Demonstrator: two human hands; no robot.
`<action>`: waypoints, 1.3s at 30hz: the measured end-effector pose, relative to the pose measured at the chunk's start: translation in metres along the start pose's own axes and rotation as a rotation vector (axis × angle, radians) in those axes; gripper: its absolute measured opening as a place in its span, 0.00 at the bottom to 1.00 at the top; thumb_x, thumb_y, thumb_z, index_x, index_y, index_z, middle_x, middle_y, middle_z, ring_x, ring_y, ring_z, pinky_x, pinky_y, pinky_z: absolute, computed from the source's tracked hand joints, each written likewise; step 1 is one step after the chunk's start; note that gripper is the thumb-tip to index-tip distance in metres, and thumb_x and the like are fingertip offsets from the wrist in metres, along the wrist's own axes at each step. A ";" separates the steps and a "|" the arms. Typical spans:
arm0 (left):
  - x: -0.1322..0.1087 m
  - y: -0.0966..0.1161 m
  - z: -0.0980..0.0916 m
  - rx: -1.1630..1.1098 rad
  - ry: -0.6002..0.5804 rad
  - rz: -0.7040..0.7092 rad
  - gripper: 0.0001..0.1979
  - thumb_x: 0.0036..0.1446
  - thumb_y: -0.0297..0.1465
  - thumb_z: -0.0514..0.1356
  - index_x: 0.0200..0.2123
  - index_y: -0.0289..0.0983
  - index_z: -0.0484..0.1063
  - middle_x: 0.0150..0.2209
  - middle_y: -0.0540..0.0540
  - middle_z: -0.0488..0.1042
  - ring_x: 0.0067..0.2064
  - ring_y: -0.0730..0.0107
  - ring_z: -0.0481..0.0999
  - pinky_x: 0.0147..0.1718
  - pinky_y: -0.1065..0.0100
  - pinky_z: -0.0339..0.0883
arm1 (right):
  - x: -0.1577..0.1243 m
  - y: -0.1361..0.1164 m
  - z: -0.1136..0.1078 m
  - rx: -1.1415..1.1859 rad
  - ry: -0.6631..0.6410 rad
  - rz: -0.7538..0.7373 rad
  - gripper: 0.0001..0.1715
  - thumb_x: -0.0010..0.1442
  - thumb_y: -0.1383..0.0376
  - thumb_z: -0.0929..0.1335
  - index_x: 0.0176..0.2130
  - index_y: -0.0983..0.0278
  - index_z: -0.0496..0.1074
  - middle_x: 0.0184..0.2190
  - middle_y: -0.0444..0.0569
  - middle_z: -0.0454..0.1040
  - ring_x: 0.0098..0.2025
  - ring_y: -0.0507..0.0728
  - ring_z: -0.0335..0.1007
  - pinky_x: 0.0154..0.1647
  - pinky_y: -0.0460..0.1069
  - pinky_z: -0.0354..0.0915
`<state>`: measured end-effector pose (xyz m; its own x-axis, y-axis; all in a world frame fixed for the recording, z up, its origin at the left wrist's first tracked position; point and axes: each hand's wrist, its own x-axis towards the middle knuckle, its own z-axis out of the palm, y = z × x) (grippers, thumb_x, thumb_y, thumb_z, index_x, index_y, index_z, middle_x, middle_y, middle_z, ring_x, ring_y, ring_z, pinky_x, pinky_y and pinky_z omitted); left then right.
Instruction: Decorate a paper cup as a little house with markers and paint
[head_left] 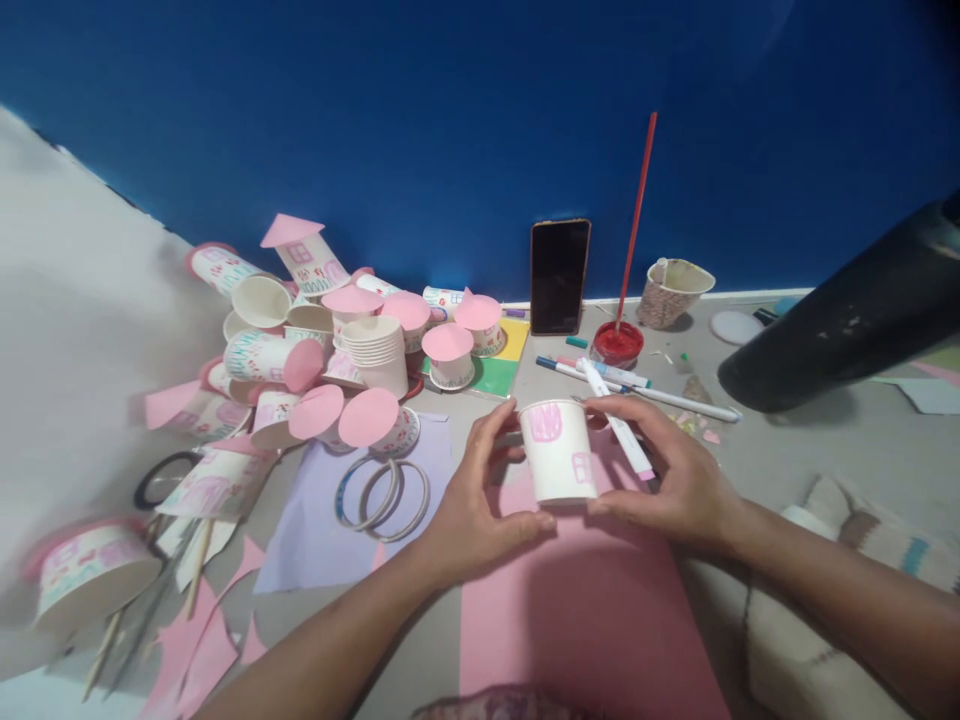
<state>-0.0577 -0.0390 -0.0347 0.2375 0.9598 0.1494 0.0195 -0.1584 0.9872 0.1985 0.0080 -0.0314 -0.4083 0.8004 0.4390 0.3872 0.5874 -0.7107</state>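
A white paper cup [559, 455] is held between my two hands over a pink sheet [592, 610]. It bears a filled pink shape near the top and a small pink window lower right. My left hand [484, 500] curves round the cup's left side, thumb near its base. On the other side, my right hand [667, 470] touches the cup with index finger and thumb. A white marker [619, 420] with a pink end slants across the right fingers; whether it is gripped I cannot tell.
Several decorated cups with pink paper roofs [448, 343] crowd the left, around stacked plain cups [375, 352]. Bangles [394, 498] lie on a lilac sheet [300, 550]. Behind are a phone [559, 278], red pot [617, 343] with stick, and pens [675, 402]. A dark cylinder [840, 310] leans right.
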 end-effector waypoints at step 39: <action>-0.002 0.003 0.013 -0.948 -0.460 -0.891 0.32 0.65 0.51 0.61 0.58 0.30 0.78 0.49 0.32 0.83 0.45 0.51 0.82 0.46 0.57 0.73 | -0.004 -0.039 -0.013 0.473 -0.371 -0.047 0.50 0.51 0.56 0.84 0.67 0.51 0.68 0.62 0.54 0.75 0.63 0.67 0.76 0.62 0.57 0.73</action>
<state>-0.0452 -0.0445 -0.0327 0.7942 0.4607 -0.3962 -0.2851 0.8583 0.4267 0.1961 -0.0164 0.0019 -0.7100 0.6296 0.3153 -0.0133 0.4357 -0.9000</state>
